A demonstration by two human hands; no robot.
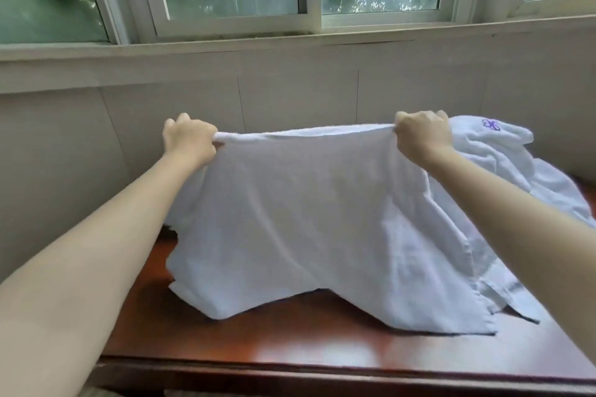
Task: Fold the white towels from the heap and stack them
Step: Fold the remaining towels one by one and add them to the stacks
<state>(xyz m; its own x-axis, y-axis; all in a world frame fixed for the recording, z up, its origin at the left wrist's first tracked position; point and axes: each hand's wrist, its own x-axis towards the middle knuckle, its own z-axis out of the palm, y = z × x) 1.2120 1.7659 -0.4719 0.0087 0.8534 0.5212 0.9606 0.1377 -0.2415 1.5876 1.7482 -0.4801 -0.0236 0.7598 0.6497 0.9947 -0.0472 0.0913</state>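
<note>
Field note: both hands are raised above the wooden table (290,348). I see the left hand (188,138) with its fingers curled tight on one top corner of a white towel (306,219). The right hand (422,132) grips the other corner likewise. The top edge is taut between the fingers. The cloth hangs below them, its lower edge resting on the table. A heap of white towels (503,164) lies just beyond the right fingers, with a purple mark (491,124) on top.
</note>
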